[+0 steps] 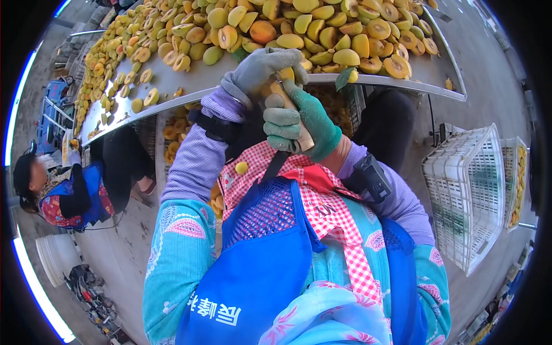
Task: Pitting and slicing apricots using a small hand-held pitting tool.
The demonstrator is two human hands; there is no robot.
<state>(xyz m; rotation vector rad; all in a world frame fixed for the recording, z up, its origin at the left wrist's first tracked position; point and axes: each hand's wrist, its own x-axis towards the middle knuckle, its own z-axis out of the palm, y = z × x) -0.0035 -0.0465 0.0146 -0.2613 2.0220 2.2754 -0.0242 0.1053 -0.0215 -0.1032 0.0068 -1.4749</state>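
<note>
My left hand, in a grey glove, is closed round a yellow stone fruit, mostly hidden by the fingers. Just below it, my right hand wears a green glove and grips the light wooden handle of a tool, probably a knife; its blade cannot be made out. Both hands are close together at the near edge of a metal-rimmed table. Heaped on the table are halved and whole yellow-green stone fruits, like apricots, some showing the stone. A green leaf lies on the rim.
Under the table are crates of fruit halves. White plastic crates stand at the right, one behind holding fruit. At the left another person sits by the table. A white bucket is behind them. A small yellow piece lies on my checked apron.
</note>
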